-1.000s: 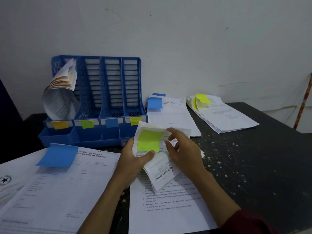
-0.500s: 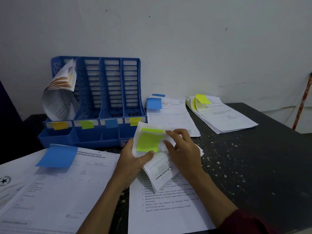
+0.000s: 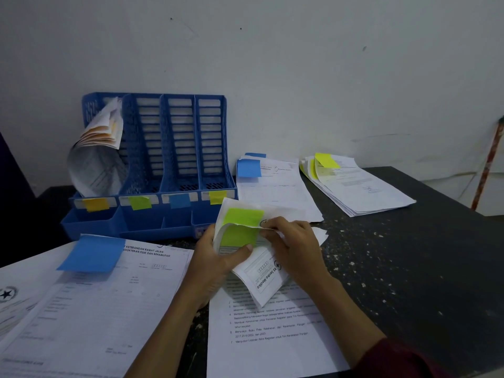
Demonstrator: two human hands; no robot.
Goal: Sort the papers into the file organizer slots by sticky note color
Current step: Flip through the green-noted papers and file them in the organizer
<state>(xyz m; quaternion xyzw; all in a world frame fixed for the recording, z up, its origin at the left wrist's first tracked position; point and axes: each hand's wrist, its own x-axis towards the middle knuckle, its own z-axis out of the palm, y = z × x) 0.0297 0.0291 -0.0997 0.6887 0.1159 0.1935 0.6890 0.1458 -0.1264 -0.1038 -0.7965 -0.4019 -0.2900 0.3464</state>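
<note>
Dark table (image 3: 409, 268): both hands hold curled white papers (image 3: 261, 271) bearing green sticky notes (image 3: 240, 226).

We are looking at an office desk: a blue file organizer (image 3: 163, 165) is standing against a plain white wall (image 3: 300, 64), and printed forms (image 3: 90, 309) and stacked documents (image 3: 360, 186) carrying sticky notes are lying across a dark speckled tabletop (image 3: 409, 268).
</note>
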